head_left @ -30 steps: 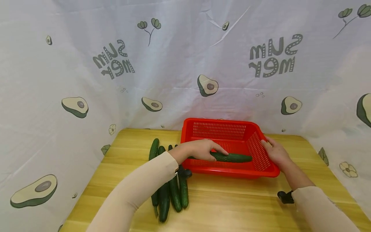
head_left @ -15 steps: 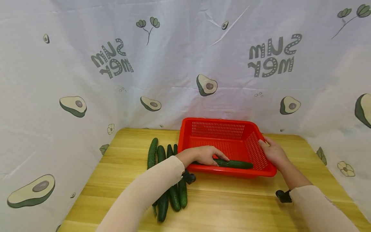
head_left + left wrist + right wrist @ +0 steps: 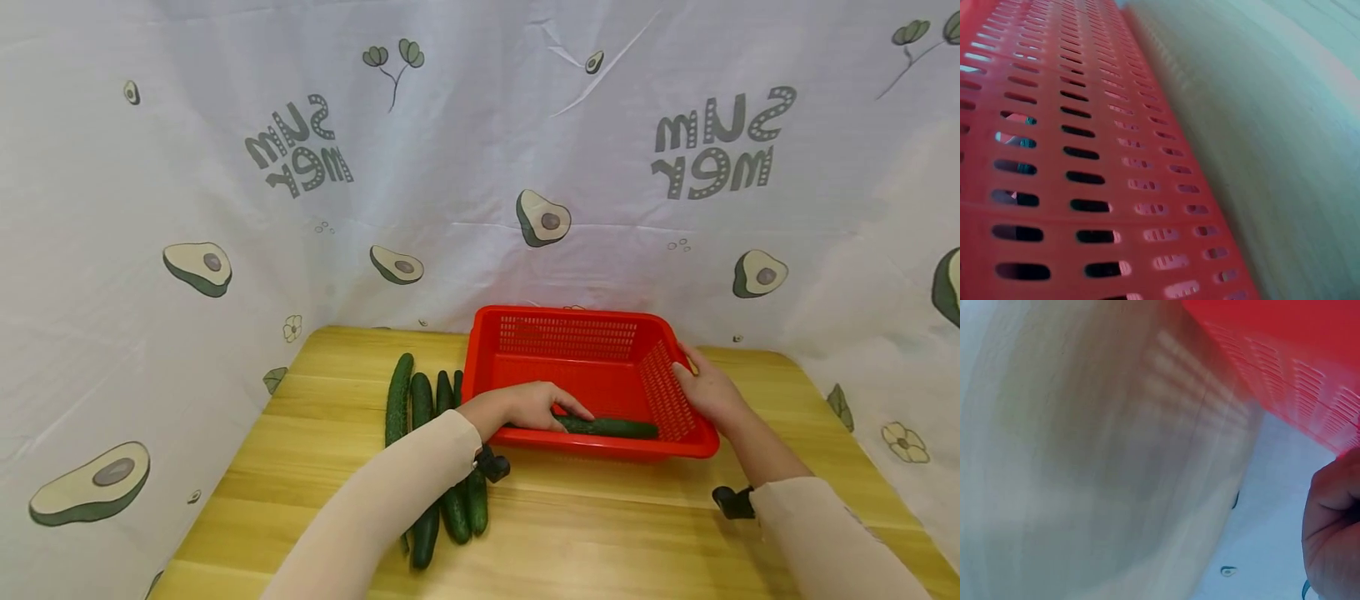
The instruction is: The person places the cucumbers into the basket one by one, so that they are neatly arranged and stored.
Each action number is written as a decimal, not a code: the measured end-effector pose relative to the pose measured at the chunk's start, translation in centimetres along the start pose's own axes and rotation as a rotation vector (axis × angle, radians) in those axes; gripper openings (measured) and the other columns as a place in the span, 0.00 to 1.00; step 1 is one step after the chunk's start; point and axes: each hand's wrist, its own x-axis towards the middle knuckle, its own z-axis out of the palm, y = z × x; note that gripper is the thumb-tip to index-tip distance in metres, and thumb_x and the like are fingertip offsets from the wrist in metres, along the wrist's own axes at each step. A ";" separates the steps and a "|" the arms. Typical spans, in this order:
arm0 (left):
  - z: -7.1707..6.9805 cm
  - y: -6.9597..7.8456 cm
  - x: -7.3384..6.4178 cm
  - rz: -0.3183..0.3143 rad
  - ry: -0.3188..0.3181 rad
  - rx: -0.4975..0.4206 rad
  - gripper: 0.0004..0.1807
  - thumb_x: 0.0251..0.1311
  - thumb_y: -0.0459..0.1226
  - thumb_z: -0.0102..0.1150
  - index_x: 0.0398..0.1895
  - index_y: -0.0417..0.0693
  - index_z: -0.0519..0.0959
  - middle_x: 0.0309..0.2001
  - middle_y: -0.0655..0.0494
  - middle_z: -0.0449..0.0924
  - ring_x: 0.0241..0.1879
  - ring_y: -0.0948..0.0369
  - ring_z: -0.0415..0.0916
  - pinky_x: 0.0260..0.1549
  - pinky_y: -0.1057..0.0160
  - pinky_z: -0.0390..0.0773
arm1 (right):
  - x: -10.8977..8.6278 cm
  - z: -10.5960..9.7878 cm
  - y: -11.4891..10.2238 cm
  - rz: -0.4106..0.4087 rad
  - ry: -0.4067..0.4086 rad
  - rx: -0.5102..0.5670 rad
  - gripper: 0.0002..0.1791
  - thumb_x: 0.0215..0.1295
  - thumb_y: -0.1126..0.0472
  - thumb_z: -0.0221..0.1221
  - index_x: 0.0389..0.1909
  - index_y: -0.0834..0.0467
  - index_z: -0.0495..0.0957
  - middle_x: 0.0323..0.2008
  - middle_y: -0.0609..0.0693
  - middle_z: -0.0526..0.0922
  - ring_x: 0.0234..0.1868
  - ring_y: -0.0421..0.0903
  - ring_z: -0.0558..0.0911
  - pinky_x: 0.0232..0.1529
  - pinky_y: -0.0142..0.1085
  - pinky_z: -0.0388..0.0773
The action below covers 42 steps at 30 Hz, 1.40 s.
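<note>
My left hand reaches over the front rim of a red plastic basket and grips a dark green cucumber. The cucumber lies lengthwise along the inside of the front wall, its left part covered by the hand. At the basket's right end, my right hand holds the rim, thumb on the inner side. In the left wrist view the slotted basket wall fills the left half, with dark shapes behind the slots. The right wrist view catches part of the right hand below the red basket.
Several more cucumbers lie side by side on the wooden table, left of the basket and partly under the left forearm. A white curtain with avocado prints hangs behind and at both sides of the table.
My left hand has lowered the cucumber toward the front inside of the basket, mostly in the first half second. The right hand has kept its hold on the rim.
</note>
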 end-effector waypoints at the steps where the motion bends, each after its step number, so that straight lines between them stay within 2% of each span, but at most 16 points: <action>1: 0.1 0.0 0.0 0.003 -0.008 -0.007 0.23 0.69 0.35 0.63 0.65 0.64 0.81 0.64 0.65 0.81 0.65 0.67 0.73 0.64 0.70 0.72 | 0.0 0.0 0.0 0.002 -0.002 0.008 0.38 0.83 0.44 0.33 0.82 0.56 0.31 0.74 0.79 0.52 0.64 0.72 0.70 0.57 0.63 0.77; 3: 0.2 -0.1 0.1 0.004 -0.026 -0.029 0.23 0.69 0.34 0.62 0.65 0.62 0.81 0.62 0.65 0.82 0.63 0.68 0.74 0.62 0.71 0.72 | 0.0 0.0 0.2 0.006 0.001 0.013 0.38 0.83 0.44 0.33 0.82 0.55 0.31 0.74 0.79 0.51 0.62 0.71 0.71 0.54 0.58 0.81; 7: 0.5 -0.3 0.4 0.007 -0.061 -0.082 0.24 0.69 0.32 0.61 0.66 0.58 0.80 0.62 0.63 0.82 0.60 0.69 0.77 0.60 0.74 0.73 | 0.1 0.2 0.4 -0.004 0.022 0.006 0.38 0.83 0.44 0.34 0.83 0.55 0.34 0.71 0.79 0.57 0.52 0.64 0.79 0.42 0.44 0.85; 15: 0.5 -0.6 0.3 0.016 -0.085 -0.128 0.26 0.70 0.30 0.59 0.70 0.55 0.77 0.66 0.59 0.80 0.60 0.67 0.79 0.59 0.75 0.74 | 0.2 0.4 0.3 -0.001 0.034 -0.005 0.38 0.83 0.43 0.34 0.83 0.55 0.35 0.68 0.78 0.60 0.46 0.59 0.81 0.37 0.41 0.86; 19: 0.6 -0.5 0.1 -0.013 -0.074 -0.110 0.24 0.70 0.30 0.59 0.67 0.54 0.79 0.64 0.58 0.81 0.59 0.65 0.80 0.60 0.74 0.74 | 0.1 0.5 0.3 -0.002 0.037 -0.016 0.37 0.83 0.43 0.33 0.83 0.56 0.35 0.69 0.79 0.59 0.49 0.61 0.80 0.38 0.40 0.84; 26: 0.8 -0.2 0.4 -0.046 -0.059 0.037 0.24 0.71 0.32 0.58 0.68 0.57 0.78 0.64 0.59 0.81 0.58 0.65 0.80 0.60 0.74 0.74 | -0.1 0.4 0.3 -0.001 0.047 -0.042 0.37 0.83 0.42 0.32 0.83 0.56 0.35 0.70 0.80 0.57 0.54 0.67 0.76 0.42 0.45 0.83; 31: 0.9 -0.2 0.7 -0.041 -0.091 0.022 0.28 0.72 0.32 0.57 0.73 0.58 0.73 0.68 0.57 0.77 0.62 0.63 0.78 0.63 0.72 0.73 | -0.2 0.4 0.3 -0.006 0.049 -0.038 0.38 0.83 0.43 0.32 0.83 0.57 0.36 0.70 0.80 0.57 0.55 0.68 0.76 0.46 0.50 0.83; 35: 0.9 -0.1 0.7 -0.040 -0.107 -0.013 0.29 0.73 0.32 0.55 0.75 0.57 0.70 0.70 0.55 0.75 0.64 0.61 0.77 0.65 0.71 0.71 | -0.2 0.3 0.3 -0.007 0.051 -0.036 0.37 0.83 0.43 0.32 0.83 0.56 0.35 0.70 0.80 0.58 0.55 0.68 0.76 0.45 0.48 0.83; 39: 0.7 0.0 0.4 -0.052 -0.060 -0.034 0.30 0.72 0.34 0.58 0.75 0.57 0.69 0.68 0.56 0.78 0.64 0.63 0.77 0.65 0.71 0.72 | -0.1 0.3 0.3 0.001 0.041 -0.026 0.38 0.83 0.42 0.33 0.83 0.55 0.34 0.71 0.80 0.56 0.56 0.68 0.75 0.45 0.48 0.84; 42: 0.6 -0.1 0.2 -0.041 0.002 -0.038 0.30 0.71 0.36 0.61 0.75 0.59 0.70 0.64 0.58 0.80 0.64 0.65 0.77 0.65 0.70 0.72 | -0.1 0.3 0.3 0.000 0.040 -0.034 0.38 0.83 0.42 0.32 0.83 0.55 0.34 0.72 0.80 0.56 0.57 0.69 0.74 0.48 0.52 0.83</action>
